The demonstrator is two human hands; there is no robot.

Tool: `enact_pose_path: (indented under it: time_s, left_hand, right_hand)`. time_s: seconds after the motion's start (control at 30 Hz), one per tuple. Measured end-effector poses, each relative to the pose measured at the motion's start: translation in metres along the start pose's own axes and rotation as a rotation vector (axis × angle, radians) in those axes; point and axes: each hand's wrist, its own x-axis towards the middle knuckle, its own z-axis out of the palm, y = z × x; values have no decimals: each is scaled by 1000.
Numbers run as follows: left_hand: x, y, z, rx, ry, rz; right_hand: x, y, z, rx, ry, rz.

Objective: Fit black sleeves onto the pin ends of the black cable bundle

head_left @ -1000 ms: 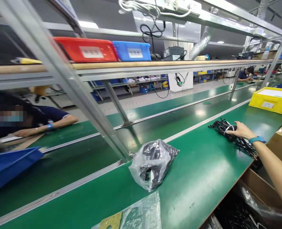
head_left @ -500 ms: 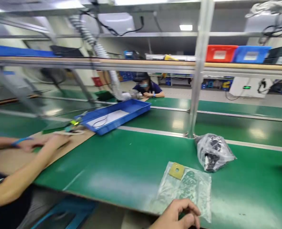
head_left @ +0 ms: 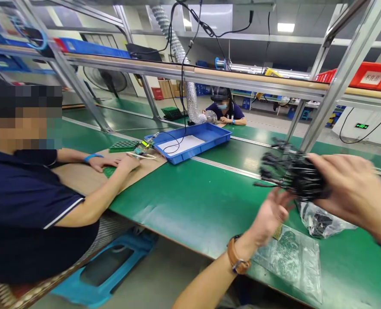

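A bundle of black cables (head_left: pixel 296 174), smeared by motion, is held above the green bench in my right hand (head_left: pixel 354 184), whose fingers wrap round its right end. Just below the bundle is my left hand (head_left: pixel 270 216), fingers apart, with a brown-strapped watch (head_left: pixel 238 257) on the wrist; whether its fingertips touch the cables I cannot tell. Beneath my hands a flat clear plastic bag (head_left: pixel 301 257) lies on the bench, and a small yellowish piece (head_left: pixel 277 232) shows partly behind my left hand. A clear bag with black items (head_left: pixel 322 221) sits partly hidden below my right hand.
A co-worker (head_left: pixel 32 193) sits at left, hands on a green board (head_left: pixel 109 171). A blue tray (head_left: pixel 199 148) with white paper stands mid-bench. Metal posts (head_left: pixel 341 81) and a shelf rail (head_left: pixel 242 77) cross ahead. Another person (head_left: pixel 225 109) sits opposite. A blue stool (head_left: pixel 106 270) stands below.
The view has swung left, bringing the co-worker more into view. My right hand has come in with the black cable bundle, and my left hand has risen from the flat bag towards it.
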Motion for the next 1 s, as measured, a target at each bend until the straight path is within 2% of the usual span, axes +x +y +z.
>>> enact_pose_path:
  time_s: [0.03,0.1,0.17,0.27,0.3,0.37,0.47,0.53,0.57,0.63,0.7,0.73,0.77,0.8,0.83,0.9,0.93,1.0]
  left_hand:
    - [8,14,-13,-49,122,59]
    - [16,41,-45,-126,312,104]
    - [17,61,-81,-184,567,82]
    - [7,70,-133,-164,914,-42]
    - [3,70,-147,-120,1000,-87]
    - [-7,68,-169,-67,1050,-141]
    - [-28,71,-190,110,959,-206]
    - [-47,78,-199,327,874,-271]
    - [-58,82,-203,475,832,-307]
    - [-80,90,-206,823,741,-426]
    - [-95,94,-200,1115,546,-572]
    - [-96,94,-193,1217,473,-607]
    - [-94,91,-183,1301,421,-616]
    - [-88,87,-170,1383,420,-559]
    - [-77,80,-155,1447,430,-459]
    - [-49,64,-127,1530,383,-227]
    - [-33,55,-116,1575,307,-106]
    - [-1,36,-103,1695,46,31]
  right_hand:
    - [27,-21,15,-31,-55,-68]
    - [74,-62,60,1,-114,-166]
    - [101,-99,114,96,-164,-210]
    - [106,-139,182,252,-202,-231]
    - [101,-148,195,266,-204,-228]
    - [83,-157,204,297,-189,-239]
    - [37,-141,182,360,-111,-258]
    - [-6,-111,157,431,155,-178]
    - [-30,-92,145,451,286,-96]
    - [-78,-51,130,413,469,180]
    - [-119,-16,129,269,388,601]
    - [-134,-2,134,244,339,674]
    - [-145,8,142,248,227,679]
    - [-151,16,153,245,28,629]
    - [-154,20,165,257,-85,578]
    - [-151,20,190,245,-217,511]
    - [-147,18,201,222,-247,501]
    - [-139,11,216,163,-293,494]
